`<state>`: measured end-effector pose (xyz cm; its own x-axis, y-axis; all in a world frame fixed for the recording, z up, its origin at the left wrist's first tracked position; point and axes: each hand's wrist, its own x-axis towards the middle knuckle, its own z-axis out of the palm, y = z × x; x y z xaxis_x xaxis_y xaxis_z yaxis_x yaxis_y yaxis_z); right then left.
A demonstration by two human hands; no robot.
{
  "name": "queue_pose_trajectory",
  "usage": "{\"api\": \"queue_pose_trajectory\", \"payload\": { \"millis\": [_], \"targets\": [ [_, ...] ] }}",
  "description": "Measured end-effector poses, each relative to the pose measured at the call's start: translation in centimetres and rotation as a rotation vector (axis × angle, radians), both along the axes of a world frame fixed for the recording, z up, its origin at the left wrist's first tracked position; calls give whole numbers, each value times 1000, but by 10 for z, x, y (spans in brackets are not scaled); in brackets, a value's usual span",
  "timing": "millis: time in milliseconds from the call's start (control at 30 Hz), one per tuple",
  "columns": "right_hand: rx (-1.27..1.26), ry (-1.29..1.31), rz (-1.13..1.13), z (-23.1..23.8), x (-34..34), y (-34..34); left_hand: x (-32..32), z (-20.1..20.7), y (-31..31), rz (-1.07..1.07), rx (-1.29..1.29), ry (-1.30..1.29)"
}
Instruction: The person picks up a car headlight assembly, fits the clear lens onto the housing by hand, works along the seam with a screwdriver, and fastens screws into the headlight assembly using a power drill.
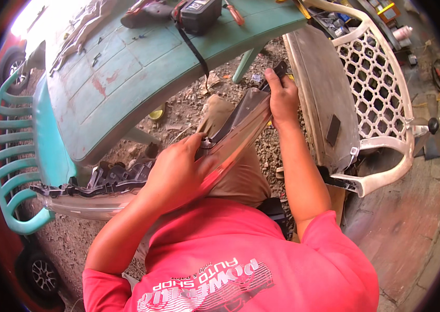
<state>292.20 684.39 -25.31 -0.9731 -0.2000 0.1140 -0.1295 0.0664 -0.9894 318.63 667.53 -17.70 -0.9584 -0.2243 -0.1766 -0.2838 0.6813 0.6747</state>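
Note:
Across my lap lies a long car light assembly (82, 207) with a clear plastic lens and black housing parts along its far edge. It slants from the lower left up to the right. My left hand (175, 164) is closed over its middle, the fingers by a small metal fitting (207, 142) on the black part. Higher up, my right hand (283, 99) grips the far right end, thumb on top, where a black tab (281, 68) sticks out. My left forearm hides some of the lens.
A green plastic table (126, 78) stands ahead, bearing a power tool (199, 14) with a hanging strap and an orange-handled screwdriver (235, 14). Left is a turquoise chair (14, 138). Right, a white chair (384, 93) supports a worn panel (324, 99). A fan (432, 125) stands beyond.

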Motion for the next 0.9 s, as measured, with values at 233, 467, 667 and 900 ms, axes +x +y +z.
{"api": "queue_pose_trajectory", "payload": {
  "millis": [233, 467, 667, 900],
  "targets": [
    [227, -29, -99, -21, -3, 6, -23, -19, -9, -97, -20, -19],
    [606, 716, -229, -18, 11, -10, -30, -23, -30, -132, 18, -49],
    [585, 868, 790, 33, 100, -7, -19, -17, -30, -96, -19, -89],
    [652, 845, 899, 30, 86, -25, -6, -17, -25, 11, -116, -41]
  ]
}}
